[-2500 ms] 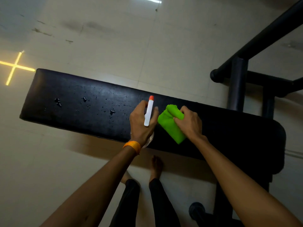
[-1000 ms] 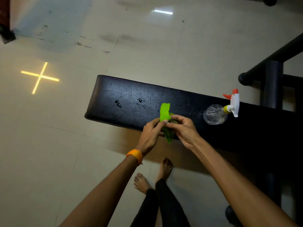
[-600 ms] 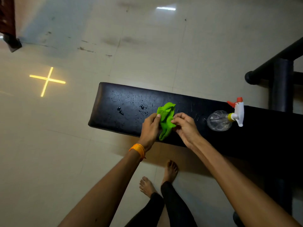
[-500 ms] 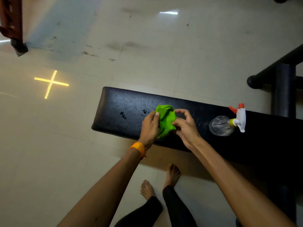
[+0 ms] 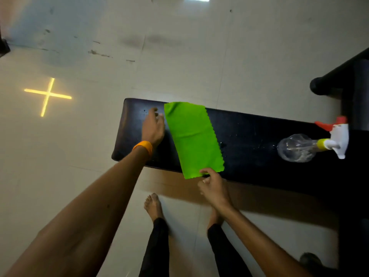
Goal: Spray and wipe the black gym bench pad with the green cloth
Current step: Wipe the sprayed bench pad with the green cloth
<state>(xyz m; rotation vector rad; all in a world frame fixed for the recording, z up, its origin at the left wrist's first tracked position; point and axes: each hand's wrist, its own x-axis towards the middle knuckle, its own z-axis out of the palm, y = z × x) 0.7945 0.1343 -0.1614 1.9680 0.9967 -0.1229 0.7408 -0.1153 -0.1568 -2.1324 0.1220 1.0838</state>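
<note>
The green cloth (image 5: 192, 137) lies spread out flat across the black bench pad (image 5: 253, 140), near its left end. My left hand (image 5: 153, 127), with an orange band on the wrist, pinches the cloth's far left corner. At the pad's near edge my right hand (image 5: 212, 183) pinches the cloth's near corner. A clear spray bottle (image 5: 299, 146) with a white and red trigger head lies on its side on the pad, far to the right. Water droplets dot the pad between cloth and bottle.
A black metal frame (image 5: 343, 78) of gym equipment stands at the right behind the bench. My bare feet (image 5: 153, 206) stand on the pale tiled floor just in front of the pad. A glowing yellow cross (image 5: 48, 95) marks the floor at the left.
The spray bottle was laid down on the pad at the right. The bunched cloth, held between both hands, has been pulled open and now lies flat across the pad, my hands far apart.
</note>
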